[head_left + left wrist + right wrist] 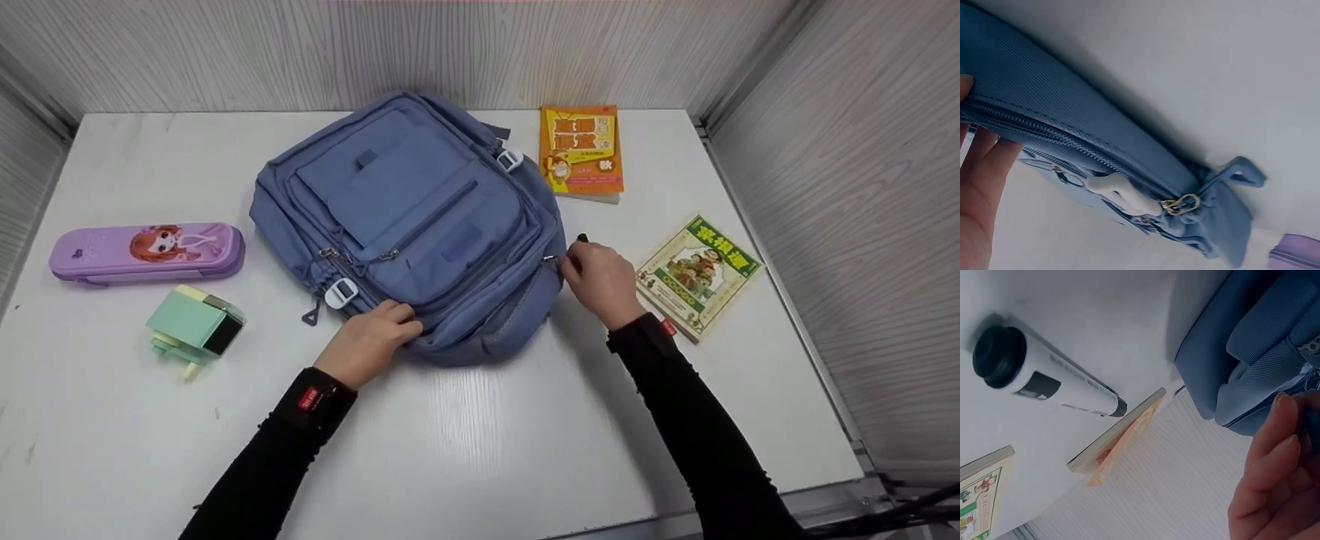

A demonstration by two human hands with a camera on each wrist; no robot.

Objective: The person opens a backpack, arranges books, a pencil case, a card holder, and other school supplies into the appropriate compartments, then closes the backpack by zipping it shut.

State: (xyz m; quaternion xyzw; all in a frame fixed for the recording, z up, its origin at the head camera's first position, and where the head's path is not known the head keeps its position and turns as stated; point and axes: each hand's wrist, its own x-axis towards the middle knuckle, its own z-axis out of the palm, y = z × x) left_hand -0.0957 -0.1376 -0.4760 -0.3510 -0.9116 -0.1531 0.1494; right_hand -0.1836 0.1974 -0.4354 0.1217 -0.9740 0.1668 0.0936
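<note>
- blue fabric backpack [420, 195], front up, mid-frame on the white counter [465, 450];
- left hand [367, 341]: fingers clamped on the backpack's lower edge, astride a blue toothed zip [1044, 132];
- right hand [604, 281]: fingers pinched together, apparently on the silvery metal zip pull [551, 259], right of centre;
- judged step: working the zip; next move calls for steady fabric, smooth draw.

Purple pencil case [1297, 256] cropped in left wrist view, green-bordered book [981, 500] and right hand [1272, 486] cut off in right wrist view, orange book [581, 150] with illegible fine print
</note>
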